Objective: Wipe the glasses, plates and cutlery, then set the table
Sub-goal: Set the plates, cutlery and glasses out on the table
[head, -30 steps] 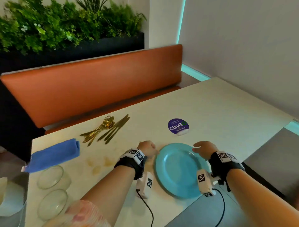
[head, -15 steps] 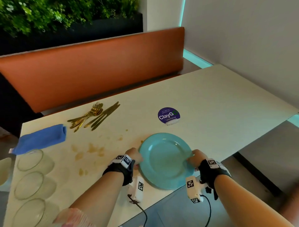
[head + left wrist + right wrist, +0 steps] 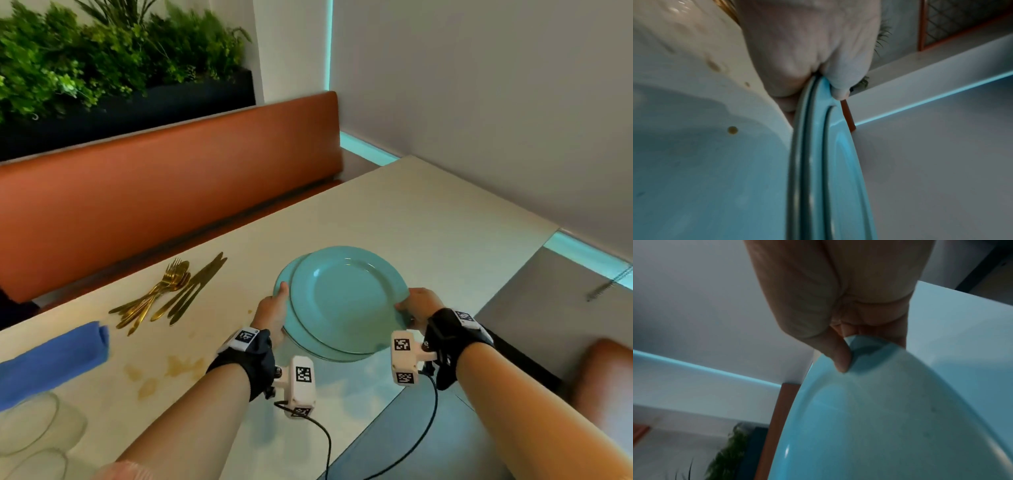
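Note:
A stack of turquoise plates (image 3: 346, 301) hangs above the white table (image 3: 428, 219), tilted toward me, the top one shifted right of the one beneath. My left hand (image 3: 274, 308) grips the left rims (image 3: 818, 146), thumb on top. On the right rim (image 3: 879, 410), my right hand (image 3: 416, 305) pinches with its thumb on the upper face. Gold cutlery (image 3: 168, 294) lies in a heap at the far left of the table. A folded blue cloth (image 3: 54, 359) rests left of it, and clear glasses (image 3: 37, 431) stand at the near left corner.
Brownish stains (image 3: 164, 373) mark the tabletop beside my left forearm. An orange bench back (image 3: 164, 202) runs behind the table, with a planter of greenery (image 3: 102, 65) above it. A grey wall (image 3: 496, 102) closes the right side. A brown seat (image 3: 603, 377) shows at lower right.
The plates have come up off the table in both hands and now hang higher and farther from me, covering the purple sticker. A second plate's rim now shows beneath the top one.

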The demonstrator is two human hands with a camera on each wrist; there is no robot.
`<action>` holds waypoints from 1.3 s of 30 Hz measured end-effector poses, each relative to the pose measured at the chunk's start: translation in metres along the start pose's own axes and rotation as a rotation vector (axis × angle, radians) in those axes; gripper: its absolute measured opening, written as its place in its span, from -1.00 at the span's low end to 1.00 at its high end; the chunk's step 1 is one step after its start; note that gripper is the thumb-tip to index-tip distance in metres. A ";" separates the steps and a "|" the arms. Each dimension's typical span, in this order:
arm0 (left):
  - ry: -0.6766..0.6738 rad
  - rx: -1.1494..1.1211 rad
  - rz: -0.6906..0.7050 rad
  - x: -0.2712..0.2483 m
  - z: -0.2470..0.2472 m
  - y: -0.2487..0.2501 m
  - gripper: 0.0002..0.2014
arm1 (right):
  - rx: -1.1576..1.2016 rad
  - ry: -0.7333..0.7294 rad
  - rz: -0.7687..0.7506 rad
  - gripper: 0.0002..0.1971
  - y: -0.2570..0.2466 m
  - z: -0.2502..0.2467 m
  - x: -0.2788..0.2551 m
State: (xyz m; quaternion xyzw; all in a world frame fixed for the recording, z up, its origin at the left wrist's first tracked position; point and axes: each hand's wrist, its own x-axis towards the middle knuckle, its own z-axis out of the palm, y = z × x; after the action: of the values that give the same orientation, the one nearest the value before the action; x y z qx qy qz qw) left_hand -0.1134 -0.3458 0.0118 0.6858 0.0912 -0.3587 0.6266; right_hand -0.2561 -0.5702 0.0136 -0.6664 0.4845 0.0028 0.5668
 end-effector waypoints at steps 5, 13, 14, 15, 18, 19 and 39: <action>0.059 0.012 0.127 0.014 0.006 0.031 -0.53 | 0.343 0.159 -0.003 -0.82 -0.007 -0.020 -0.009; 0.321 -0.016 0.242 0.042 0.019 0.078 -0.47 | 0.508 0.448 0.126 -0.82 0.011 -0.075 0.028; 0.358 -0.031 0.250 0.043 0.023 0.084 -0.48 | 0.511 0.484 0.166 -0.96 0.012 -0.083 0.034; 0.386 -0.045 0.247 0.043 0.028 0.089 -0.48 | 0.507 0.521 0.203 -0.95 0.017 -0.090 0.039; 0.417 -0.125 0.220 0.053 0.043 0.100 -0.48 | 0.475 0.503 0.251 -0.79 0.030 -0.105 0.065; 0.423 -0.146 0.205 0.056 0.048 0.102 -0.48 | 0.455 0.485 0.253 -0.76 0.034 -0.109 0.074; 0.382 -0.046 0.166 0.085 0.124 0.089 -0.48 | 0.343 0.451 0.390 -0.55 0.062 -0.121 0.125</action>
State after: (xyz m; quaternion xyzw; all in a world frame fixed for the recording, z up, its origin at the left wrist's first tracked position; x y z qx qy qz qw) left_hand -0.0472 -0.5056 0.0365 0.7319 0.1601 -0.1671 0.6409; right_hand -0.2960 -0.7349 -0.0586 -0.4401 0.7094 -0.1178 0.5377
